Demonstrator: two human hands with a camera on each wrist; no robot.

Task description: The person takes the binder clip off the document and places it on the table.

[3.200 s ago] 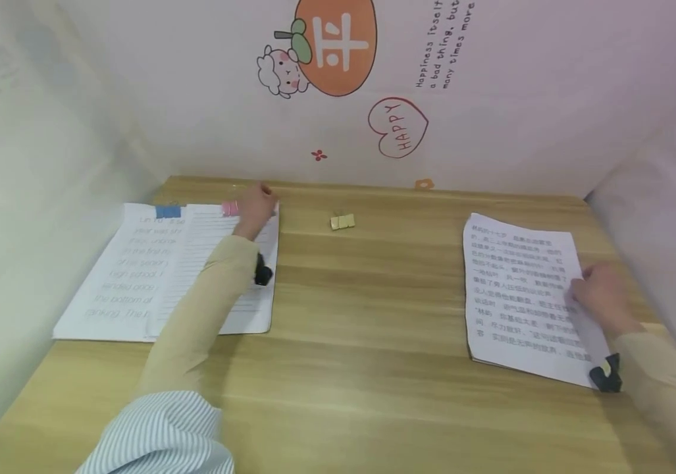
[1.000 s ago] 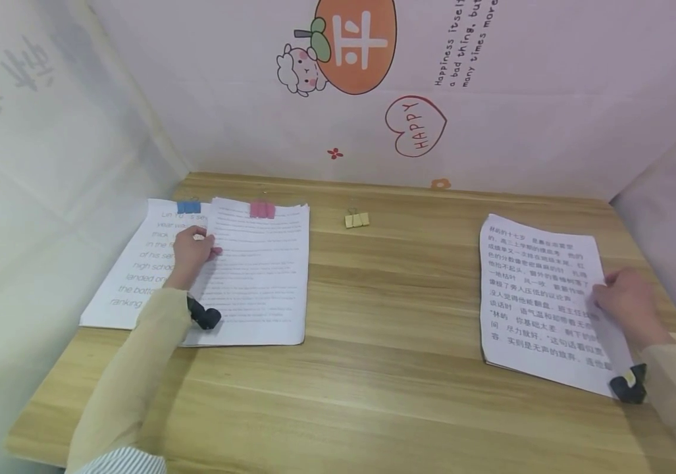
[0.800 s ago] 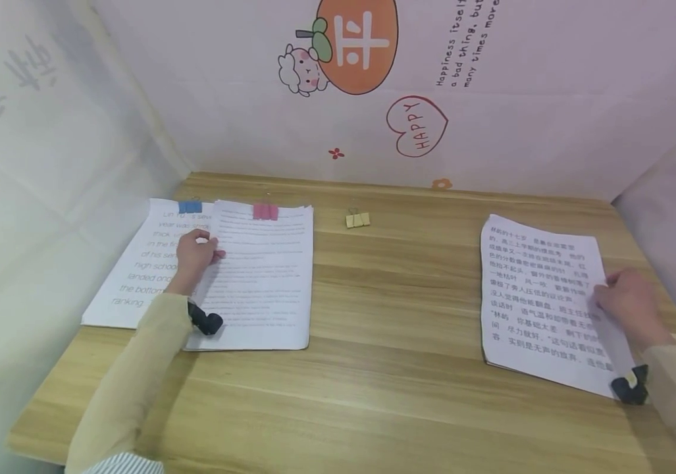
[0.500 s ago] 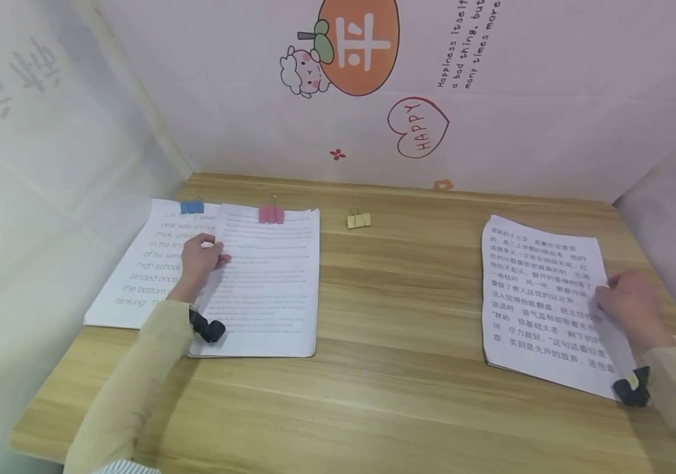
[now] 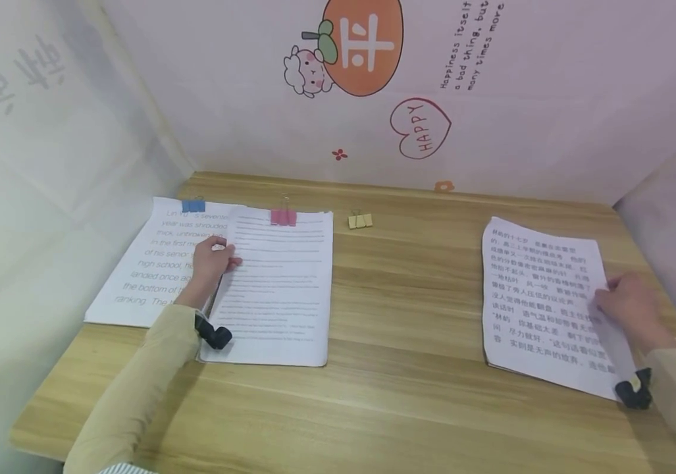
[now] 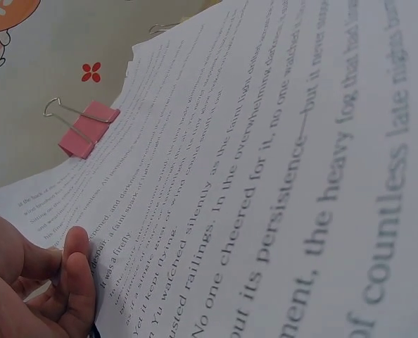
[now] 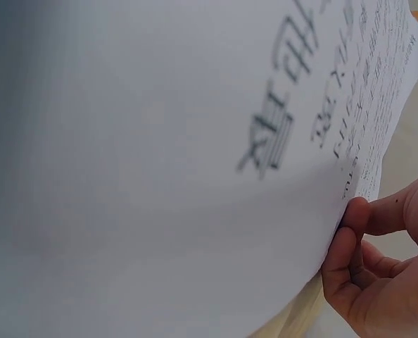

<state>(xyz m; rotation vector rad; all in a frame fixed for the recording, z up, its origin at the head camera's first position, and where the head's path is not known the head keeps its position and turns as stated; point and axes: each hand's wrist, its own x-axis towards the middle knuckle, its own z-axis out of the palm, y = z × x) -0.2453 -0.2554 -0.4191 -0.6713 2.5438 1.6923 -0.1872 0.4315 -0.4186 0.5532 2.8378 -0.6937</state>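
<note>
My left hand (image 5: 210, 263) pinches the left edge of a stack of printed English pages (image 5: 278, 296), thumb and fingertips at the paper's margin in the left wrist view. A pink binder clip (image 6: 89, 129) grips that stack's top edge, its wire handle standing up. At the right, my right hand (image 5: 630, 306) pinches the right edge of a stack of Chinese-text pages (image 5: 533, 296). In the right wrist view the curled fingers (image 7: 346, 246) meet that edge, and the paper bows up toward the camera. No clip shows on the Chinese stack.
Partly under the clipped stack lies another English stack (image 5: 136, 276), printed larger, with a blue binder clip (image 5: 193, 206) on top. A yellow binder clip (image 5: 360, 220) sits loose near the back of the wooden table (image 5: 397, 395). Printed white cloth (image 5: 231, 118) walls the back and sides.
My left hand has left the top of the pink-clipped stack, taken its left edge and drawn it rightward and nearer, uncovering more of the blue-clipped stack. My right hand keeps its hold.
</note>
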